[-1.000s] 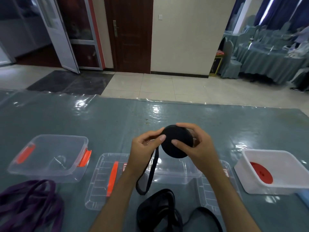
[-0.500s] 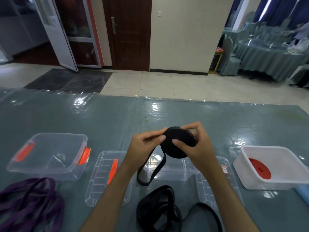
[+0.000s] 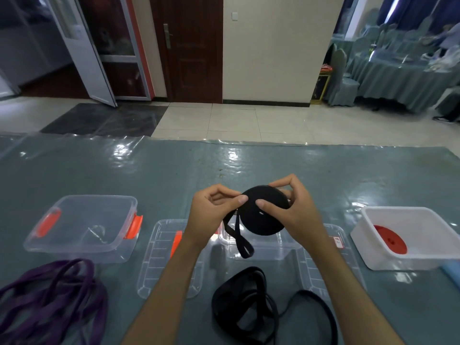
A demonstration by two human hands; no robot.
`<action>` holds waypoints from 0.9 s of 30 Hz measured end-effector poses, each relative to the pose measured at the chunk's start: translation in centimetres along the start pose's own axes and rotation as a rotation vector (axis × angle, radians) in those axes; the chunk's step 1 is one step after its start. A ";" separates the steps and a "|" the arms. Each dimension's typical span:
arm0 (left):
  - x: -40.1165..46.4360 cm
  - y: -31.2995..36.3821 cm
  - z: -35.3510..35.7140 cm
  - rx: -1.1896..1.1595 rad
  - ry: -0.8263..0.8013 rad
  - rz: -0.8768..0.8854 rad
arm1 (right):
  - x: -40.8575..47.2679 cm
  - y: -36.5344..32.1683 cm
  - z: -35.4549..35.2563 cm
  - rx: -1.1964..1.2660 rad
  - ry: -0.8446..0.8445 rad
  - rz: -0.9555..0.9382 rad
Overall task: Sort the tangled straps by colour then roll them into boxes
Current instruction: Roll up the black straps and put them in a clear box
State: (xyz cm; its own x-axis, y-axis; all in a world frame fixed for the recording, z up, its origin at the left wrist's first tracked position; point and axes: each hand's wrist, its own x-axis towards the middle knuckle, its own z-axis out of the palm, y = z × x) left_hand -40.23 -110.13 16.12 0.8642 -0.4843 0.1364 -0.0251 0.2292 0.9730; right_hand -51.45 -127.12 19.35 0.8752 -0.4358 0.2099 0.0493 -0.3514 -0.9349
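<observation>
Rolling is in hand: the right hand [image 3: 296,210] grips the round black webbing roll [image 3: 265,211], thumb on its face. The left hand [image 3: 211,212] pinches the loose black strap tail [image 3: 240,237] beside it; next, feed the slack around the roll

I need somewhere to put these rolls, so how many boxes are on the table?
3: a clear box at left with orange clips, a clear box in the middle below the hands, and a white box at right.

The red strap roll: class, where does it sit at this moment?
In the head view, the red strap roll lies inside the white box at the table's right side, right of the right hand holding the black strap roll.
</observation>
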 end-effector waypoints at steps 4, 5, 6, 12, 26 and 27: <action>-0.9 -0.9 0.4 -0.072 0.012 -0.059 | -0.4 -0.7 0.1 -0.011 0.011 0.005; -1.1 -1.2 0.4 -0.100 0.004 -0.076 | -0.5 -0.9 0.3 0.000 0.045 -0.008; -1.1 -1.2 0.4 -0.116 -0.007 -0.088 | -0.6 -0.9 0.5 0.020 0.083 -0.018; -1.3 -0.3 -0.1 -0.019 -0.005 0.016 | -1.0 -0.3 2.0 0.056 0.177 -0.002; -1.3 0.2 0.5 -0.125 0.060 0.029 | -0.7 -2.3 2.5 0.031 0.185 -0.101; -1.3 0.2 0.4 -0.099 0.063 0.048 | -0.6 -2.4 2.7 0.043 0.194 -0.094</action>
State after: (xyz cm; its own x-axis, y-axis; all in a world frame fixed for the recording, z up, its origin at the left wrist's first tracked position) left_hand -41.55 -109.82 16.18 0.8931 -0.4175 0.1678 -0.0203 0.3352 0.9419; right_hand -50.83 -123.80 20.67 0.7572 -0.5555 0.3436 0.1502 -0.3640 -0.9192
